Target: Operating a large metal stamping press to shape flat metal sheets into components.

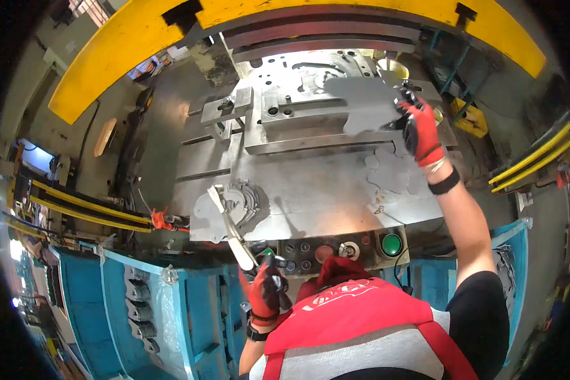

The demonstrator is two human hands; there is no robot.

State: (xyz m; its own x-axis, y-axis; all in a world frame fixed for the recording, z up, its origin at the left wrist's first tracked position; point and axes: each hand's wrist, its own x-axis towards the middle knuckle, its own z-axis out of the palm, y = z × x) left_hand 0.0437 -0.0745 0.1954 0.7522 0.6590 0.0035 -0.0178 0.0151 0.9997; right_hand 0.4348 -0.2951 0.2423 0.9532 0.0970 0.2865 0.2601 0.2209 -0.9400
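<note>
My right hand (pixel 422 132), in a red and black glove, reaches forward over the press bed. It is closed at the edge of a flat grey metal plate (pixel 372 101) with an irregular outline, held above the die (pixel 278 95). Something small and black shows at those fingers; its kind is unclear. Low in front of my body, my left hand (pixel 266 292), also gloved, grips a long, pale, stick-like tool (pixel 234 244). The tool's far end overlaps cut grey metal pieces (pixel 247 206) at the bed's front left, so its exact kind is hard to make out.
A control panel (pixel 326 253) with a green button (pixel 391 244) sits at the bed's front edge. The yellow press beam (pixel 335 9) arches overhead. Blue racks (pixel 145 297) with stacked metal parts stand at the lower left. Yellow guard rails (pixel 535 158) flank the right side.
</note>
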